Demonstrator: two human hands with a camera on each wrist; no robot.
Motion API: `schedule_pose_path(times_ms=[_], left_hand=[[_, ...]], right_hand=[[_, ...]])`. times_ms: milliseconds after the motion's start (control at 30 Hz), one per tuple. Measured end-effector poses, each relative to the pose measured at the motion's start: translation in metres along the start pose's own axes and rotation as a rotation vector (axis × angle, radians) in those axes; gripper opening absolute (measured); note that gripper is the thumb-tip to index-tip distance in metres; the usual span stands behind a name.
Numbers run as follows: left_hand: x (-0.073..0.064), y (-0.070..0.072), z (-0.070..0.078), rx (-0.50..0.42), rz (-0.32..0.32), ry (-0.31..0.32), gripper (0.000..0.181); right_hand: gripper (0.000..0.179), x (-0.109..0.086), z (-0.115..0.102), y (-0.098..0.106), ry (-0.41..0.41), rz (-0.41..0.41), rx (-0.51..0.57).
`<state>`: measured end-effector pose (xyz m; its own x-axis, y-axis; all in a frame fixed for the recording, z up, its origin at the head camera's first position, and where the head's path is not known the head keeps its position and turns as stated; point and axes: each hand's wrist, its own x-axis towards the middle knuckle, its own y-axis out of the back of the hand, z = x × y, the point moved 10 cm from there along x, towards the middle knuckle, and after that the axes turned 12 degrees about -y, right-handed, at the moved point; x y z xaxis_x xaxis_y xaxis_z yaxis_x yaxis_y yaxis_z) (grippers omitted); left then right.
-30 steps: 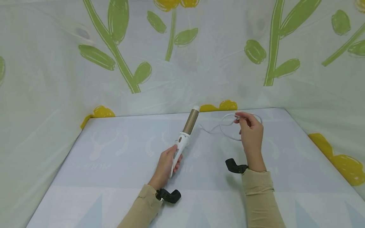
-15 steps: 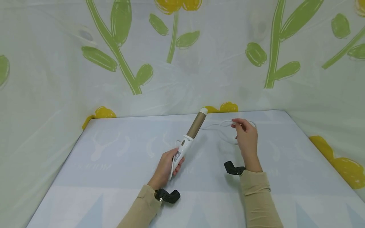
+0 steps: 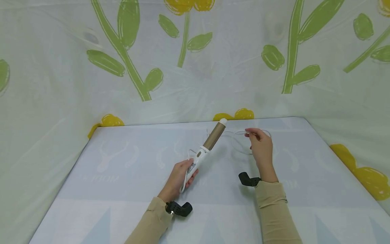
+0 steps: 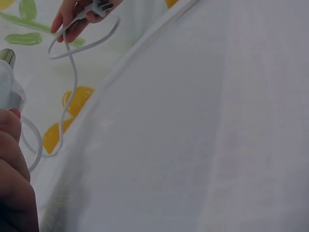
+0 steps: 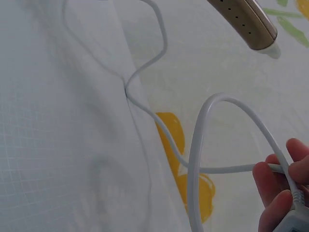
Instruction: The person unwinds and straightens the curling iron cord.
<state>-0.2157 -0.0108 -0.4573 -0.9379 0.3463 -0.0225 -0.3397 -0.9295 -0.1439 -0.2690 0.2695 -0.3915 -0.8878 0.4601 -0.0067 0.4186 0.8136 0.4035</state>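
A white curling iron with a gold barrel (image 3: 214, 136) is gripped by its handle in my left hand (image 3: 175, 179), the barrel angled up and to the right above the table. My right hand (image 3: 262, 152) pinches the iron's white power cord (image 5: 166, 129) between thumb and fingers, to the right of the barrel. A plug (image 4: 99, 7) with its prongs showing sits in that same hand. Between the two hands the cord hangs in loose loops, and part of it runs beside the handle at my left hand. The gold barrel tip (image 5: 263, 41) also shows in the right wrist view.
Under both hands lies a table (image 3: 122, 189) with a pale patterned cover. Behind and beside it hangs a white curtain (image 3: 231, 81) printed with green leaves and yellow flowers. Each wrist wears a black camera mount (image 3: 179, 209).
The curling iron has tilted further right, its tip shifting right and slightly down. My right hand has moved a little left and down with the cord, narrowing the gap to the barrel.
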Motion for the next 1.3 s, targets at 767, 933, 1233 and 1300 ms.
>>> schedule_pose_path(times_ms=[767, 933, 1233, 1300], left_hand=[[0.010, 0.007, -0.027, 0.199, -0.158, -0.001, 0.055], [0.009, 0.003, -0.028, 0.232, -0.194, 0.009, 0.056], [0.008, 0.000, -0.027, 0.397, -0.262, 0.003, 0.055], [0.008, -0.001, -0.027, 0.415, -0.271, -0.005, 0.054]], right_hand=[[0.027, 0.069, 0.078, -0.014, 0.078, 0.110, -0.033], [0.024, 0.046, 0.046, -0.010, 0.113, 0.063, 0.015], [0.020, -0.008, -0.023, 0.004, 0.173, 0.015, 0.069], [0.020, -0.009, -0.024, 0.006, 0.173, 0.024, 0.073]])
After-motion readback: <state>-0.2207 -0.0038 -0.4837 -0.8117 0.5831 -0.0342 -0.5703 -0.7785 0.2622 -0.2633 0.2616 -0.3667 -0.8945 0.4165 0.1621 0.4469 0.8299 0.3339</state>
